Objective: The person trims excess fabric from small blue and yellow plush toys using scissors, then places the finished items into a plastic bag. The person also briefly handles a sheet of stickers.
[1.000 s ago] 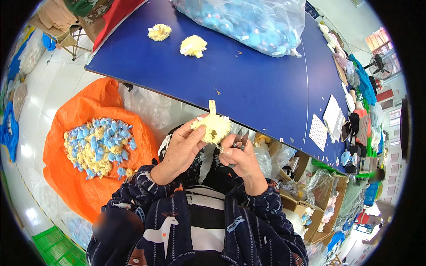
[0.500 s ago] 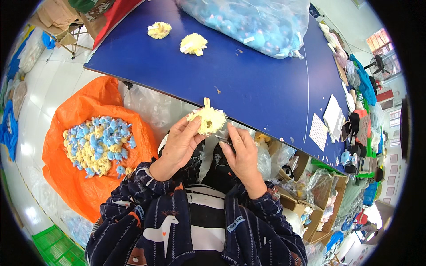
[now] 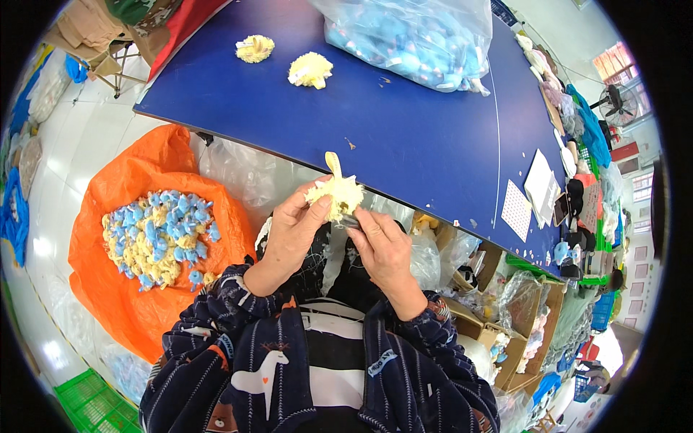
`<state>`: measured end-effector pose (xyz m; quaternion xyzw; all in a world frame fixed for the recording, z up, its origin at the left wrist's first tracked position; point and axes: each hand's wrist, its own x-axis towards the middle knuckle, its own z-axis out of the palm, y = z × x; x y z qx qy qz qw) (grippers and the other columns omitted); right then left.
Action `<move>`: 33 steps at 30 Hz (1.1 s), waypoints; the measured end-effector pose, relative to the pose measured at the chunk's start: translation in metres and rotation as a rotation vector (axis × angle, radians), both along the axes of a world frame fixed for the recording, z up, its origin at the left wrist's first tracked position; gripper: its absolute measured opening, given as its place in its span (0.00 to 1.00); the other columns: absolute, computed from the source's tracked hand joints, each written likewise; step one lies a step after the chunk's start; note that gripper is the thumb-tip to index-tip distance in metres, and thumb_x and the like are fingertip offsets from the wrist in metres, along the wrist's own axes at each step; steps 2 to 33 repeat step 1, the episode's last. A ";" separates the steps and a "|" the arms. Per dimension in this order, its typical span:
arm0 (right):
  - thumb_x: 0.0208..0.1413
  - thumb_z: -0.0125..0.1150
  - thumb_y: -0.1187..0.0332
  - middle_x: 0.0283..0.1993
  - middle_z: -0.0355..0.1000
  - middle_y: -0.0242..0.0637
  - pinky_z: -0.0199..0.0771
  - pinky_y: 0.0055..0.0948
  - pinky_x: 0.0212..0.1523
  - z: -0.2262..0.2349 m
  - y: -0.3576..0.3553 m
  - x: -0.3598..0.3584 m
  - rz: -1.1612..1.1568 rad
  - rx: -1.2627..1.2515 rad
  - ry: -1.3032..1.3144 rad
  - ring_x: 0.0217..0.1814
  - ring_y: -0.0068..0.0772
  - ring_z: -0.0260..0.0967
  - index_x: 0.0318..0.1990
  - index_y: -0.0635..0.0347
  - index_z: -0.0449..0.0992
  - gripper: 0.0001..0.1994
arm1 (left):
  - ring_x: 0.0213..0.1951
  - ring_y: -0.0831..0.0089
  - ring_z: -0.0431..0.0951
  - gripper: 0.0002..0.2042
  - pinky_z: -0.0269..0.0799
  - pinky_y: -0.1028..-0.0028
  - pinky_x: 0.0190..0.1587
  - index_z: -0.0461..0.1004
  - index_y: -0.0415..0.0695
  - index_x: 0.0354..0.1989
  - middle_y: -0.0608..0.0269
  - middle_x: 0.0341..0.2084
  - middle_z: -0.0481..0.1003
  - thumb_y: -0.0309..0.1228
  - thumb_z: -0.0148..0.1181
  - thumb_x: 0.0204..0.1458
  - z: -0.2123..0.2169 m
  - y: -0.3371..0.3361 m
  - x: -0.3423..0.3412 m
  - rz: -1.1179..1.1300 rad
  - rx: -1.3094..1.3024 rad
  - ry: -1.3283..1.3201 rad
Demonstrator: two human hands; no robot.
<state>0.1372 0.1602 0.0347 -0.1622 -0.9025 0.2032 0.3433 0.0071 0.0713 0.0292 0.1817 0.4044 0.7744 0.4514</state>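
My left hand (image 3: 294, 225) pinches a small pale-yellow fluffy plush piece (image 3: 336, 195) with a yellow loop standing up from its top. A dark opening shows on the side of the plush toward my right hand. Closed beside it, my right hand (image 3: 384, 245) holds a small grey metal tool (image 3: 349, 221), mostly hidden by the fingers, against the plush's lower edge; its exact kind cannot be made out. On the blue table (image 3: 426, 151) beyond lie two more yellow plush pieces, one fluffy piece (image 3: 310, 70) nearer and another plush piece (image 3: 255, 48) farther left.
A clear plastic bag (image 3: 408, 43) of blue plush toys rests on the table's far side. To my left an orange sack (image 3: 108, 252) holds many blue and yellow plush pieces. Cardboard boxes (image 3: 520, 353) stand low at the right; papers (image 3: 538, 180) lie on the table's right end.
The plush has turned and tilted in my left hand, its loop leaning left. My right hand has moved left, bringing the grey tool up against the plush.
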 end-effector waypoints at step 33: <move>0.39 0.66 0.71 0.33 0.69 0.38 0.71 0.28 0.29 -0.003 0.001 0.003 0.024 -0.046 0.010 0.29 0.35 0.69 0.43 0.61 0.71 0.20 | 0.45 0.78 0.69 0.17 0.66 0.79 0.47 0.64 0.37 0.51 0.62 0.43 0.70 0.29 0.51 0.54 -0.002 -0.001 -0.001 -0.008 -0.015 -0.003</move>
